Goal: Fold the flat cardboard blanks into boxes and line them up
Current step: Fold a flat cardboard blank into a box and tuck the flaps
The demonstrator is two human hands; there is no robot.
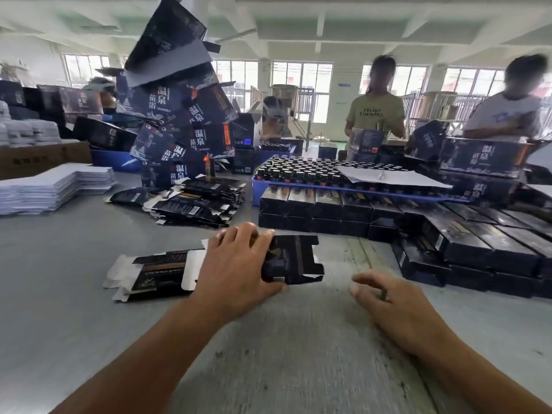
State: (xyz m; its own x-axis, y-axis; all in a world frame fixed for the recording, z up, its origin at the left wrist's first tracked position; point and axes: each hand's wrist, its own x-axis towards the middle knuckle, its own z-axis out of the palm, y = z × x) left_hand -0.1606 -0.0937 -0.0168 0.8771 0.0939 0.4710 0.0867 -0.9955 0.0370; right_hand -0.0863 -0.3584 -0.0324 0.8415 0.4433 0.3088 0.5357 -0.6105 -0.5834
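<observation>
A: What do the hands have right now?

B: The left hand [236,264] has its grip on a dark cardboard blank [291,259]; the fingers curl over its near end, and it looks partly opened, not yet a box. The right hand [385,297] hovers just right of that grip, fingers loosely curled, holding nothing.

A: Anything else close by?

B: A second flat blank [155,273] lies just left of the grip, white flaps showing, partly under the wrist.

A: So how far along is the job?

B: Well under way, I'd say. Beyond and to the right of the grip, finished boxes [460,237] stand in stacked rows. Beyond and to the left, a pile of flat blanks [194,204] still waits, so plenty is left.

A: And the surface?

B: Grey, worn pale near the hands [298,354]. Farther out it carries a blue tray of small bottles [310,171], a stack of white sheets [53,186] far left, and a leaning tower of big printed cartons [179,115].

A: The room?

B: A bright workshop with windows along the back, and other people working across the surface.
</observation>
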